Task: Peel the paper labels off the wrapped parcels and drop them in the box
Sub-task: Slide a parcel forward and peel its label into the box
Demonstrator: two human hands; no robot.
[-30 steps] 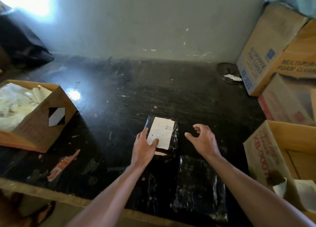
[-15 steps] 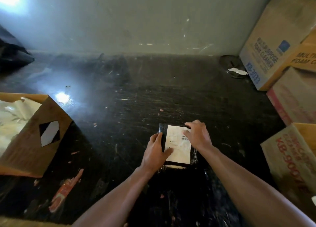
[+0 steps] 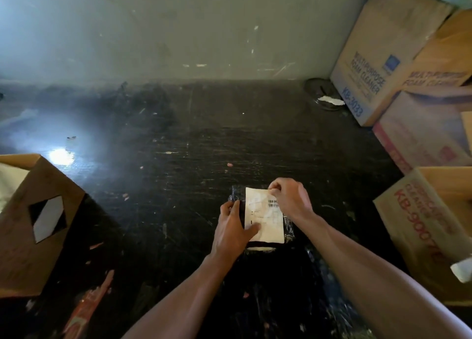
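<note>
A small parcel [image 3: 288,230] wrapped in black plastic lies on the dark table in front of me. A cream paper label [image 3: 265,217] with a barcode covers its top. My left hand [image 3: 233,230] presses down on the parcel's left side, thumb on the label. My right hand [image 3: 290,198] pinches the label's far right corner with thumb and fingertips. An open cardboard box [image 3: 38,223] holding pale crumpled paper stands at the left edge of the view.
Stacked cardboard cartons [image 3: 383,65] line the right side, with an open carton [image 3: 429,226] nearest me. A larger black-wrapped parcel [image 3: 319,300] lies close under my forearms. A grey wall closes off the far side of the table [image 3: 178,147].
My right hand has come from open air onto the label's far right corner and pinched it. My left hand has stayed on the parcel. The view has shifted closer.
</note>
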